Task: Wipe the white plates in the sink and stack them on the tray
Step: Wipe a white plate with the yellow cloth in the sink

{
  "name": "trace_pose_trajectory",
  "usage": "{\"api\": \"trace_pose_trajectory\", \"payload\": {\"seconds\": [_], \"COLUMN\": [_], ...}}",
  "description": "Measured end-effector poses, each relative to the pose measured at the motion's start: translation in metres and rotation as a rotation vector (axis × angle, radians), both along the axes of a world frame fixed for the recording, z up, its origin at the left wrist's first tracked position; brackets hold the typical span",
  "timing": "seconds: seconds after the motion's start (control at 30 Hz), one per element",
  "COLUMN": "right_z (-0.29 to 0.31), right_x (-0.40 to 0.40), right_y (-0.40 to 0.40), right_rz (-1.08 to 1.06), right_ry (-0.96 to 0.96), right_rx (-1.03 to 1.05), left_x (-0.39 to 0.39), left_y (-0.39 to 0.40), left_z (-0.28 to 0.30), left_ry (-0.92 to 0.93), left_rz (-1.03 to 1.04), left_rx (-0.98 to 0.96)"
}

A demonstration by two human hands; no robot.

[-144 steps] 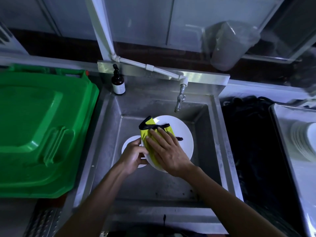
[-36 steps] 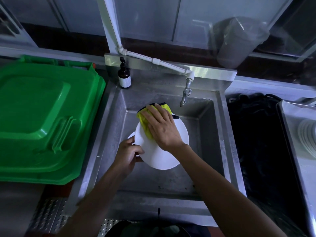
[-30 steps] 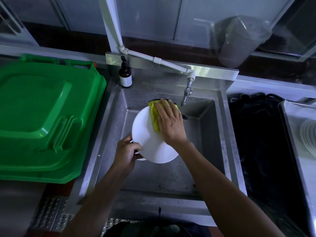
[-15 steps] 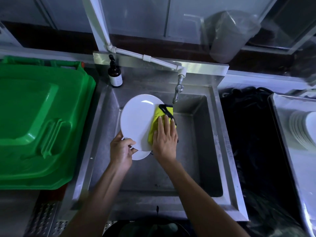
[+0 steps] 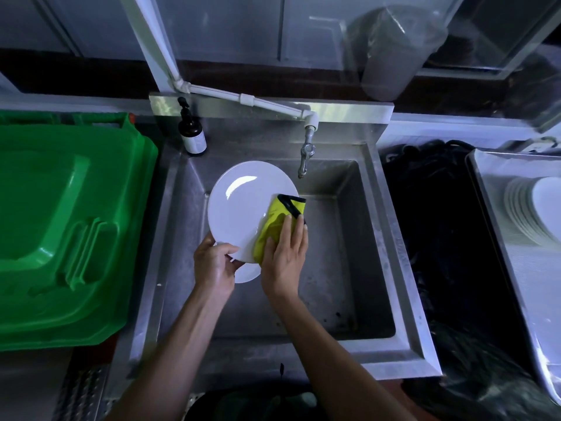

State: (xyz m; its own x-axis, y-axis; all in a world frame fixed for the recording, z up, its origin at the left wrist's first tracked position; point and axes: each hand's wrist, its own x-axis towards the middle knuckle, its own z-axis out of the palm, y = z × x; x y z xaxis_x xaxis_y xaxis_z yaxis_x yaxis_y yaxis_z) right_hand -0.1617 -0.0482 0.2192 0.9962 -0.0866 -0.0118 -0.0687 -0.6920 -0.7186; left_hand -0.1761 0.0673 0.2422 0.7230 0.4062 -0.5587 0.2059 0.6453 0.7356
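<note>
Over the steel sink (image 5: 376, 238) my left hand (image 5: 214, 262) grips the lower rim of a white plate (image 5: 239, 208), tilted up with its face toward me. With flat fingers my right hand (image 5: 283, 253) presses a yellow cloth with black trim (image 5: 277, 223) against the plate's right edge. A second white plate (image 5: 247, 273) lies on the sink floor below, mostly hidden by the hands. At the far right a steel tray (image 5: 498, 226) carries a stack of white plates (image 5: 534, 208).
A green plastic bin lid (image 5: 60, 226) fills the left side. A dark pump bottle (image 5: 191, 135) stands at the sink's back left corner, and the tap (image 5: 305, 153) hangs over the basin. Black bags (image 5: 440, 232) lie between sink and tray.
The plate has been tipped up and swung to the left, its face now toward me. My right hand with the cloth has slid from the plate's top down to its right edge.
</note>
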Motion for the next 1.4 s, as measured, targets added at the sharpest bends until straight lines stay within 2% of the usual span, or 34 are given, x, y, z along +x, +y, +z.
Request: {"api": "trace_pose_trajectory", "payload": {"seconds": [0.13,0.23,0.37,0.53,0.8,1.1,1.23,1.4], "right_z": [0.002,0.006,0.012,0.021,0.037,0.05,0.058,0.064], "right_x": [0.017,0.033,0.049,0.064,0.082,0.093,0.094,0.094], "right_y": [-0.014,-0.028,-0.046,-0.055,-0.068,-0.074,-0.073,-0.068], "right_rz": [-0.103,-0.097,-0.024,-0.015,0.138,0.222,0.288,0.417], "right_ry": [0.068,0.097,0.127,0.139,0.083,0.043,-0.032,-0.18], "right_rx": [0.217,0.357,0.393,0.364,0.238,0.173,0.133,-0.08], "left_x": [-0.002,-0.003,-0.001,0.003,0.021,0.046,0.056,0.061], "left_y": [0.006,0.015,0.029,0.044,0.06,0.071,0.076,0.068], "left_z": [-0.004,-0.004,-0.003,0.002,0.018,0.035,0.036,0.035], "left_ry": [-0.014,-0.006,0.019,0.05,0.099,0.017,-0.015,-0.035], "left_rz": [-0.047,-0.107,-0.183,-0.323,-0.54,-0.685,-0.754,-0.871], "left_rx": [0.004,0.028,0.092,0.205,0.402,0.655,0.774,0.921]}}
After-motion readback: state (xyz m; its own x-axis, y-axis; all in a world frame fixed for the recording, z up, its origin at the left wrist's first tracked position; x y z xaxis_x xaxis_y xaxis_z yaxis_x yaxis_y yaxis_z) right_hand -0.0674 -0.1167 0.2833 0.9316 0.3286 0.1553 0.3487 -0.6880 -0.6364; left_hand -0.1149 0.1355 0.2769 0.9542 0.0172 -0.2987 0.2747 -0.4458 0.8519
